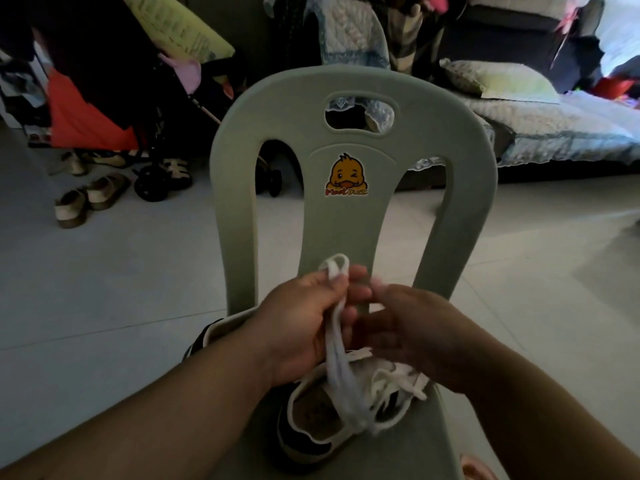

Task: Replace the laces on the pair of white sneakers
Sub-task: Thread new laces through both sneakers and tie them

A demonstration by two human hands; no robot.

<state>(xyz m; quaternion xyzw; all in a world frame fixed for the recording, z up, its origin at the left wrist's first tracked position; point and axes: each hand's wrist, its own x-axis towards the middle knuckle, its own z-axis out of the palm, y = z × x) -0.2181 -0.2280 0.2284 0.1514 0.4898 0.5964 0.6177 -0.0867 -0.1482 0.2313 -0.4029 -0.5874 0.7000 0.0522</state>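
A white sneaker [311, 427] with a dark heel lies on the seat of a grey-green plastic chair [349, 209]. A second sneaker [214, 336] shows partly behind my left wrist. My left hand [298, 317] grips a bundle of white laces [337, 362]; a loop sticks out above its fingers and the rest hangs down onto the sneaker. My right hand [412, 327] hovers just right of the bundle, fingers relaxed and blurred, near the lace; whether it pinches a strand is unclear. Loose lace also lies across the sneaker's front.
The chair back with a duck sticker [347, 176] rises right behind my hands. Pale tiled floor [104, 289] surrounds the chair. Several shoes [88, 199] and a stroller [162, 168] stand at the far left, a covered sofa [540, 123] at the far right.
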